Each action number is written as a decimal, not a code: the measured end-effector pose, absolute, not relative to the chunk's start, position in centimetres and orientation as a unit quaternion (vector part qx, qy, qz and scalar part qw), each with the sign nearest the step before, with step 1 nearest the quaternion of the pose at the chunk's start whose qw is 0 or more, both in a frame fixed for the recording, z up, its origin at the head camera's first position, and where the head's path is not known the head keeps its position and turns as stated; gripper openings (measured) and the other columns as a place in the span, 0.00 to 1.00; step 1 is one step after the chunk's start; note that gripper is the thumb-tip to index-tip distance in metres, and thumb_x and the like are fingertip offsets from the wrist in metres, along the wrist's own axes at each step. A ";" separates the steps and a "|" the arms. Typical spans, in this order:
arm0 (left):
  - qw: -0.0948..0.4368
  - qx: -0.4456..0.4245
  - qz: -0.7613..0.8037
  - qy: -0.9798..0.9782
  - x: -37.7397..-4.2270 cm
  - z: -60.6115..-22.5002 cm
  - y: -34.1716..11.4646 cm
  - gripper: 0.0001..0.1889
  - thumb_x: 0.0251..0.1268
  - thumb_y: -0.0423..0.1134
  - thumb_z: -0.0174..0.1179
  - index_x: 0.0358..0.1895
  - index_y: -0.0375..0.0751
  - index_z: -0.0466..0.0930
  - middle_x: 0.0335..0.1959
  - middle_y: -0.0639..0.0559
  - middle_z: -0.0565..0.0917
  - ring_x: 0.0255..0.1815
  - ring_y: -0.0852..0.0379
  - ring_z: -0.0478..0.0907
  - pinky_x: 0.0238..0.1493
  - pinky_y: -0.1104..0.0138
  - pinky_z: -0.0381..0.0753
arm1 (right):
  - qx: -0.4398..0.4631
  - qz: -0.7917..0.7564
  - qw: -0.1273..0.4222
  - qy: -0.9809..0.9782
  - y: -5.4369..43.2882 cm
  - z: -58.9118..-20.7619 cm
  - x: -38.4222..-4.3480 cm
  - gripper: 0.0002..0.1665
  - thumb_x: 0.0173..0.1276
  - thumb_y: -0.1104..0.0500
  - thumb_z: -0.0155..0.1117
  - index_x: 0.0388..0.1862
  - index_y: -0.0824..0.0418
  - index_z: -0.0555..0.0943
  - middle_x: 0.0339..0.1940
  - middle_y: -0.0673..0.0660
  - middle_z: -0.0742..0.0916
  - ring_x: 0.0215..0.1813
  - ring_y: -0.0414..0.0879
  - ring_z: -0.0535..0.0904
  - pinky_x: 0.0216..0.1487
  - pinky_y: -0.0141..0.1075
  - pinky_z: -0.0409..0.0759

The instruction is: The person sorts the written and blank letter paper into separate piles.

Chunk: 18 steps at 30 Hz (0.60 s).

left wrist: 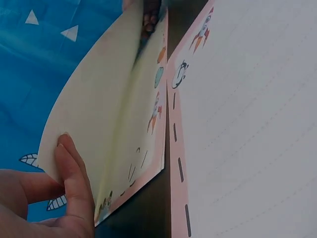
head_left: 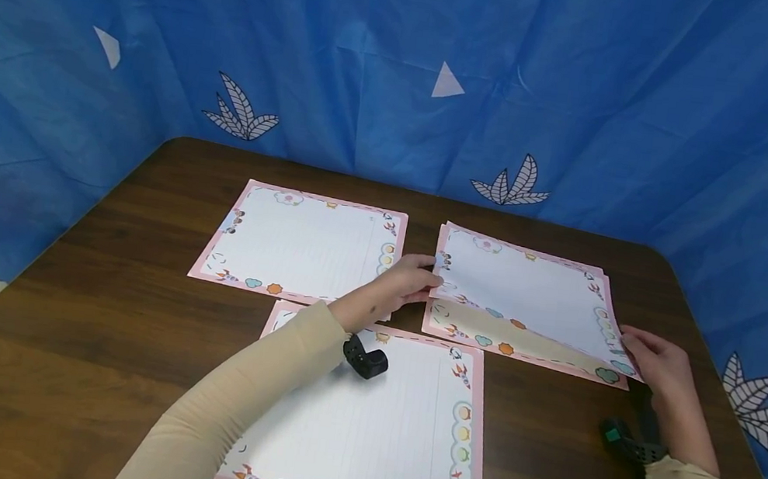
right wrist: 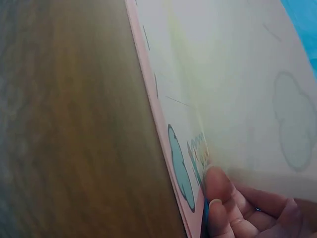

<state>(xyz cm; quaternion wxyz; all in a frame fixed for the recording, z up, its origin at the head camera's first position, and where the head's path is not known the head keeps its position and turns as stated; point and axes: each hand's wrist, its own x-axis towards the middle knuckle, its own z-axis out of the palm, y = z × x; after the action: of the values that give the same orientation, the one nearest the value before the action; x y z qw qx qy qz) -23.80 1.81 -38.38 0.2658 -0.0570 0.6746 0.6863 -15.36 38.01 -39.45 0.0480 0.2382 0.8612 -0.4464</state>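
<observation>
Raised sheet: bordered paper (head_left: 527, 282), off the worktop (head_left: 65, 331) toward its far right corner, above the lower paper (head_left: 490, 326).
Key relation: sheet spans between hands, right of the left, left of the right; long axis side to side, roughly along worktop's far edge, right end a bit nearer the near edge. Both hands touching it, neither nearer.
Left hand (head_left: 408, 279): fingers clamped on left short edge.
Right hand (head_left: 662, 364): fingers pinching near right corner.
Sheet form: thin, flexible, rectangular, bowed; underside plain cream, print showing faintly through.
Border: pink, matte-looking; rockets, clouds, dashes.
Lower paper: same print, flat; near strip uncovered; sheet count can't tell.
Left paper (head_left: 307, 239): flat, near worktop's far edge, just beside left hand.
Near paper (head_left: 364, 432): flat, toward near edge, under left forearm; faint ruled lines.
Worktop: dark brown wood grain, rounded far corners.
Curtain (head_left: 373, 74): creased blue fabric beyond far edge; white triangles, leaves.
</observation>
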 end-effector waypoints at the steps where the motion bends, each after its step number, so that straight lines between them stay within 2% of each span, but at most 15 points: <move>1: 0.266 -0.053 0.687 0.675 -23.7 -38.3 1.8 0.29 0.63 0.28 0.56 0.68 0.36 0.62 0.44 0.43 0.77 0.35 0.54 0.78 0.39 0.67 0.79 | 0.238 -0.446 0.049 0.862 38.1 -39.5 -15.4 0.39 0.72 0.42 0.45 0.71 0.68 0.57 0.62 0.75 0.66 0.48 0.60 0.70 0.32 0.33 0.73; 3: 0.264 -0.044 0.687 0.675 -23.6 -38.3 1.9 0.29 0.64 0.28 0.56 0.68 0.37 0.62 0.45 0.42 0.77 0.36 0.53 0.79 0.39 0.66 0.79 | 0.232 -0.446 0.052 0.863 38.3 -39.6 -15.4 0.40 0.71 0.42 0.47 0.71 0.68 0.58 0.61 0.75 0.67 0.45 0.57 0.71 0.28 0.29 0.73; 6: 0.259 -0.034 0.685 0.680 -23.5 -38.3 1.9 0.28 0.64 0.27 0.55 0.69 0.38 0.62 0.45 0.42 0.77 0.38 0.52 0.80 0.40 0.65 0.79 | 0.230 -0.443 0.052 0.865 38.7 -39.9 -15.5 0.39 0.71 0.43 0.48 0.70 0.68 0.58 0.63 0.75 0.66 0.46 0.57 0.71 0.29 0.29 0.74; 13: 0.252 -0.011 0.665 0.703 -23.1 -38.4 1.5 0.28 0.65 0.29 0.55 0.68 0.40 0.64 0.42 0.45 0.77 0.36 0.53 0.79 0.39 0.66 0.79 | 0.252 -0.449 0.049 0.856 39.4 -40.8 -16.0 0.40 0.70 0.41 0.49 0.71 0.65 0.59 0.65 0.73 0.64 0.52 0.61 0.66 0.39 0.39 0.69; 18: 0.237 0.009 0.654 0.719 -23.0 -38.4 1.3 0.27 0.65 0.29 0.54 0.68 0.40 0.64 0.46 0.45 0.77 0.37 0.54 0.79 0.39 0.67 0.79 | 0.259 -0.456 0.047 0.850 39.7 -41.1 -16.3 0.41 0.69 0.40 0.50 0.72 0.63 0.59 0.66 0.72 0.64 0.54 0.62 0.65 0.41 0.42 0.66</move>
<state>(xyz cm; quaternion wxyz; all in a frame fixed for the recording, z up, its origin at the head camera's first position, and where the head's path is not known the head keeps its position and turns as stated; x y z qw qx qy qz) -23.05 1.32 -38.42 0.2367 0.0092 0.7188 0.6537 -16.26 39.73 -41.13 0.0467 0.2592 0.8500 -0.4561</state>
